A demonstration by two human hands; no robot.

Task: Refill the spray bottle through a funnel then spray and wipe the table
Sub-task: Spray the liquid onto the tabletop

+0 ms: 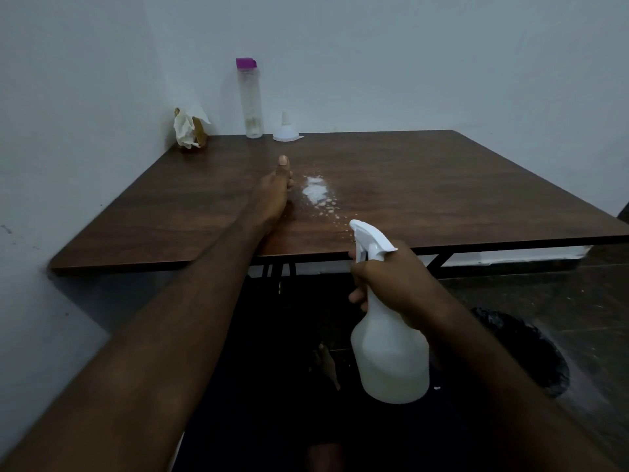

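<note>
Just the one head view. The spray bottle (pixel 391 356) is translucent white plastic with a round, shouldered body, a narrow neck and a glossy white trigger head. It's held in the air just short of the near edge of the counter (pixel 459 199). Its long axis runs more or less upright, leaning a bit. The nozzle points away from the person, toward the foamy white wet patch (pixel 316 192) on the wood.

The right grip (pixel 391 287) is wrapped tight round the neck, with the fingers curled in front by the trigger.

The left grip (pixel 272 195) lies on its side on the counter, just beside the wet patch. The thumb is stretched forward with the nail up. The fingers are mostly hidden, but what shows looks loosely curled, with nothing in them.

The counter is a dark wood-grain laminate slab, smooth with a slight sheen, on black metal legs. At the far edge by the wall there's a tall clear plastic bottle (pixel 252 103), a slim cylinder with a purple cap. Just beside it is a small white funnel (pixel 286 132), sat mouth-down with its spout up. Off in the corner there's a crumpled white tissue (pixel 187 131) on something brownish. On the floor to the right is a bin with a crinkly black liner (pixel 531 352).
</note>
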